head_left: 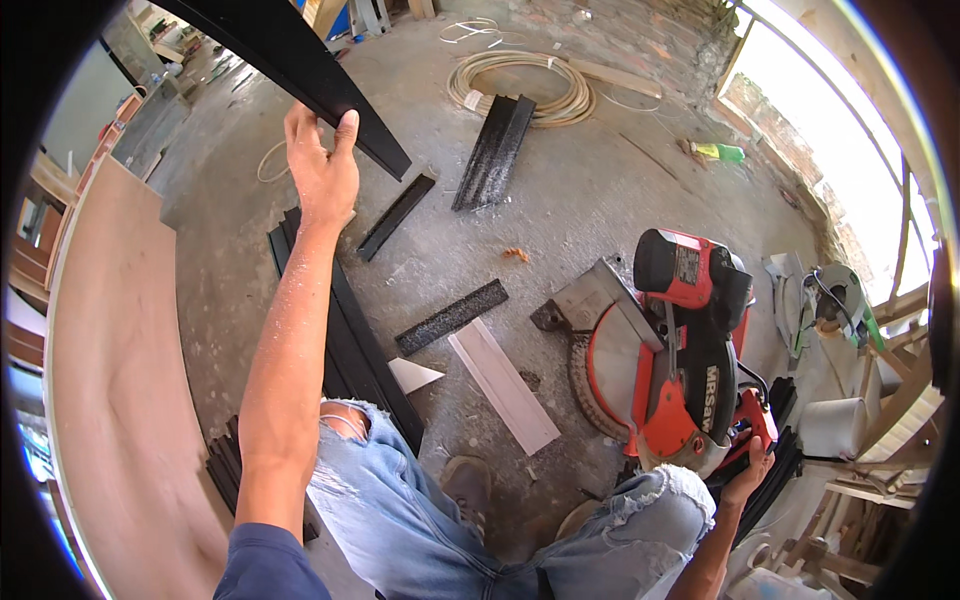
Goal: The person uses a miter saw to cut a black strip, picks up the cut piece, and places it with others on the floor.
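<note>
My left hand (325,165) is closed around a long black trim strip (290,65), raised above the floor at the upper left. The strip's near end tapers to an angled point; its far end runs out of view. Low on the right stands a red and black miter saw (685,350), and my right hand (748,465) is wrapped round its red handle (750,415). Between my feet and the saw lies a pale trim offcut (505,385). Beside it are a short black offcut (452,316) and a white triangular scrap (412,375).
Long black strips (350,335) lie under my left arm. Further off are black offcuts (495,150), a coiled hose (520,85) and a green bottle (718,152). A curved wooden panel (120,370) stands at left. Another saw (835,295) and lumber (900,420) crowd the right.
</note>
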`<move>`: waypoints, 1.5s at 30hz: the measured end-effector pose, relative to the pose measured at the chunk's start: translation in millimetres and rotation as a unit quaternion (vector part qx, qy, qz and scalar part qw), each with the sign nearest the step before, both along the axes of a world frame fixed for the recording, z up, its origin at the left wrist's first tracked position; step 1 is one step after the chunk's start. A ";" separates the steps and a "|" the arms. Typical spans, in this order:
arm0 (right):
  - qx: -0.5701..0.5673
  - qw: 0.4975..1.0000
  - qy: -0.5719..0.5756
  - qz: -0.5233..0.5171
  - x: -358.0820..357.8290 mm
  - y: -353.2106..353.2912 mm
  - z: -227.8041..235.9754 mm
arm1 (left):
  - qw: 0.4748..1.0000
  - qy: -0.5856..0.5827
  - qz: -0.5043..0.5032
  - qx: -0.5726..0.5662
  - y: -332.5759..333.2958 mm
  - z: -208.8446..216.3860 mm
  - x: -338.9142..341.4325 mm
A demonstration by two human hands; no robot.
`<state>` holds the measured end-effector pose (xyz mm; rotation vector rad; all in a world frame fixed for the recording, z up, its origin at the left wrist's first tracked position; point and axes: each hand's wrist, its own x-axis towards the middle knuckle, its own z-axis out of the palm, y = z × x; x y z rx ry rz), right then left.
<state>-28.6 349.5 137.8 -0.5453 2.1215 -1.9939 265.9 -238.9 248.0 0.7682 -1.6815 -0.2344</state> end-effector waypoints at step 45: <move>0.013 0.994 0.084 -0.062 9.9 -22.5 0.3 | 0.992 0.065 -0.104 0.017 21.8 -20.2 -30.6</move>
